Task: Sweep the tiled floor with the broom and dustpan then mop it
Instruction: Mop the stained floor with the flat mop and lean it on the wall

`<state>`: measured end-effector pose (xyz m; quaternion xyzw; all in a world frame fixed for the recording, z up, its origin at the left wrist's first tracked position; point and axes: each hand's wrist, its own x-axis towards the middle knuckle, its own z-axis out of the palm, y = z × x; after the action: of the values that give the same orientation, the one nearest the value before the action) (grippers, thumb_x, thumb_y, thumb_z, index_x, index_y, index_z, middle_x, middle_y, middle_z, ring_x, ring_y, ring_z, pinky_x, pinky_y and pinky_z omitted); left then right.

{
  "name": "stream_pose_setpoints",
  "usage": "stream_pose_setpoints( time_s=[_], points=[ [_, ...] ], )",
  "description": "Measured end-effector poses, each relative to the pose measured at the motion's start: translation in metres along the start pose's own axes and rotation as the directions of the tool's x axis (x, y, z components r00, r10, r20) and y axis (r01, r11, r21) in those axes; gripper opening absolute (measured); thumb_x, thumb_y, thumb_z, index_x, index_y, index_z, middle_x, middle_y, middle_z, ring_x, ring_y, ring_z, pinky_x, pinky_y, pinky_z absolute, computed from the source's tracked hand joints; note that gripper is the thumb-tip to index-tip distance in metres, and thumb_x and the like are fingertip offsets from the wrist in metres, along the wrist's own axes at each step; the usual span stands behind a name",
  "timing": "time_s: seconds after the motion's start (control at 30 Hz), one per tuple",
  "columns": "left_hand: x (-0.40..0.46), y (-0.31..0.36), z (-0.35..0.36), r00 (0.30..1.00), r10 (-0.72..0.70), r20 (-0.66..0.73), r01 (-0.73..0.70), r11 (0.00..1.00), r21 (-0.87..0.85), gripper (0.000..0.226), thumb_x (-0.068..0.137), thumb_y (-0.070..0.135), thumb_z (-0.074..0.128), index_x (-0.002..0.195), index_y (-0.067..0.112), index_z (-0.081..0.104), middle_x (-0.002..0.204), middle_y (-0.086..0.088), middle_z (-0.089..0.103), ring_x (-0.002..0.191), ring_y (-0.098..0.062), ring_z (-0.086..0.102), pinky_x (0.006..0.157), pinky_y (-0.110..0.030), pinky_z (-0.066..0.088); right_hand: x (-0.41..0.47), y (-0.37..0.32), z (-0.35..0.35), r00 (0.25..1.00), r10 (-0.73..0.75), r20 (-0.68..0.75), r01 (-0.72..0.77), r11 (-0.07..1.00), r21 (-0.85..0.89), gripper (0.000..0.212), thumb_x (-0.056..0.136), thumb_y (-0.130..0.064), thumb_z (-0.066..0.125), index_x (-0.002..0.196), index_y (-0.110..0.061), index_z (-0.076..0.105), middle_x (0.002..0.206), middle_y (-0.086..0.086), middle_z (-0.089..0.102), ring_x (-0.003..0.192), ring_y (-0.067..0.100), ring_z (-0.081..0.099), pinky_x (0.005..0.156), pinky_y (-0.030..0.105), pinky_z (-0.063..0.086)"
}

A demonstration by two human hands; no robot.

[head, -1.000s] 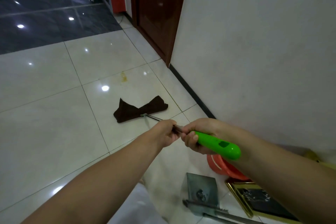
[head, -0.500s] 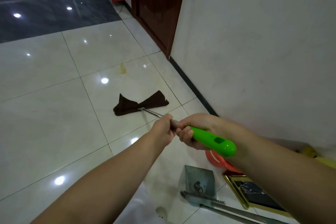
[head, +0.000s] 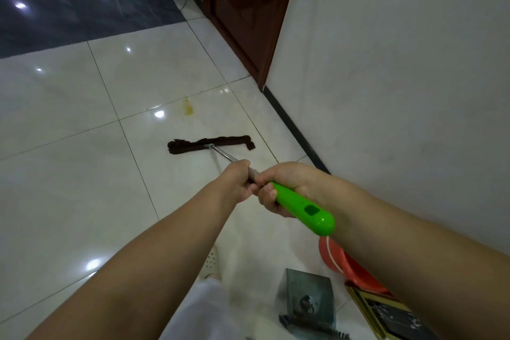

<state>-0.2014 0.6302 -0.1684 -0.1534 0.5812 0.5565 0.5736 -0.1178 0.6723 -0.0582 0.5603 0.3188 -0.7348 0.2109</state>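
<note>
A flat mop with a dark brown cloth head [head: 209, 143] lies on the glossy white tiled floor [head: 69, 174] ahead of me. Its thin metal pole [head: 225, 156] runs back to a bright green grip [head: 305, 208]. My left hand [head: 237, 183] grips the metal pole just in front of the green part. My right hand [head: 284, 188] grips the green grip's front end, close behind the left. A yellowish stain [head: 188, 109] marks the tile beyond the mop head. A grey metal dustpan [head: 307, 302] lies on the floor at the lower right.
A white wall [head: 400, 91] with a black skirting [head: 295, 130] runs along the right. A dark wooden door [head: 242, 14] stands beyond it. An orange-red basin [head: 334, 257] and a gold-framed picture [head: 386, 317] lie by the wall. Dark tiles [head: 69, 8] cover the far floor. My shoe [head: 211, 263] is below.
The mop head has turned from a bunched bow shape to a long thin strip and shifted toward the wall. Both hands keep their grip on the handle.
</note>
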Motion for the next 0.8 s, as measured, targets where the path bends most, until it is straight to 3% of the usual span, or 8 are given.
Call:
stream_pose_setpoints(
  time_s=[0.17,0.3,0.37,0.47,0.57,0.67,0.8],
  points=[
    [0.044,0.064,-0.012,0.998,-0.027,-0.050,0.028,0.999,0.027,0.043,0.099,0.013,0.031,0.057,0.008,0.033,0.026,-0.004,0.035,0.021,-0.012,0.038,0.028,-0.011,0.033,0.034,-0.059,0.024,0.998,-0.056,0.001,0.056,0.998,0.009,0.023,0.095,-0.002,0.039,0.074,-0.004,0.048,0.033,0.004,0.046,0.020,0.006,0.036,0.025,0.009,0.029],
    [0.082,0.112,-0.019,0.996,-0.024,-0.084,0.033,0.993,0.110,0.038,0.100,0.017,0.034,0.063,0.007,0.039,0.054,-0.008,0.038,0.047,-0.016,0.041,0.031,-0.015,0.037,0.061,-0.107,0.041,0.997,-0.076,0.013,0.075,0.996,0.037,0.022,0.096,-0.003,0.039,0.076,-0.005,0.047,0.031,0.003,0.045,0.020,0.006,0.035,0.026,0.008,0.030],
    [0.100,0.133,-0.022,0.995,-0.028,-0.099,0.040,0.992,0.124,0.035,0.100,0.016,0.035,0.067,0.006,0.040,0.060,-0.007,0.039,0.052,-0.015,0.042,0.034,-0.017,0.040,0.077,-0.127,0.049,0.996,-0.087,0.000,0.087,0.995,0.042,0.019,0.095,-0.002,0.040,0.077,-0.005,0.047,0.034,0.004,0.047,0.021,0.006,0.036,0.027,0.008,0.031],
    [0.123,0.156,-0.027,0.993,-0.055,-0.105,0.070,0.986,0.149,0.030,0.099,0.014,0.034,0.072,0.005,0.042,0.067,-0.007,0.043,0.057,-0.014,0.046,0.046,-0.026,0.040,0.098,-0.145,0.058,0.993,-0.113,-0.013,0.114,0.991,0.067,0.016,0.091,0.003,0.041,0.080,-0.006,0.049,0.054,0.007,0.051,0.023,0.006,0.038,0.029,0.009,0.033],
    [0.139,0.162,-0.025,0.993,-0.065,-0.095,0.082,0.979,0.187,0.026,0.099,0.011,0.031,0.076,0.004,0.041,0.073,-0.008,0.045,0.061,-0.014,0.046,0.048,-0.026,0.044,0.108,-0.150,0.051,0.992,-0.124,-0.014,0.125,0.987,0.100,0.017,0.091,0.004,0.041,0.083,-0.008,0.049,0.063,0.007,0.048,0.025,0.006,0.038,0.030,0.009,0.033],
    [0.142,0.152,-0.013,0.993,-0.112,-0.043,0.119,0.963,0.242,0.023,0.098,0.010,0.030,0.079,0.004,0.042,0.071,-0.009,0.044,0.058,-0.014,0.046,0.037,-0.020,0.047,0.099,-0.142,0.030,0.994,-0.113,-0.003,0.112,0.985,0.133,0.019,0.092,0.002,0.043,0.084,-0.012,0.052,0.061,0.005,0.046,0.028,0.005,0.038,0.030,0.009,0.032],
    [0.133,0.127,0.012,0.976,-0.207,0.061,0.188,0.953,0.237,0.021,0.099,0.012,0.031,0.084,0.002,0.043,0.070,-0.009,0.046,0.053,-0.016,0.051,0.037,-0.022,0.050,0.072,-0.123,-0.004,0.997,-0.082,-0.013,0.083,0.981,0.174,0.020,0.096,-0.001,0.040,0.091,-0.013,0.055,0.060,0.004,0.047,0.030,0.005,0.038,0.030,0.009,0.030]
  ],
)
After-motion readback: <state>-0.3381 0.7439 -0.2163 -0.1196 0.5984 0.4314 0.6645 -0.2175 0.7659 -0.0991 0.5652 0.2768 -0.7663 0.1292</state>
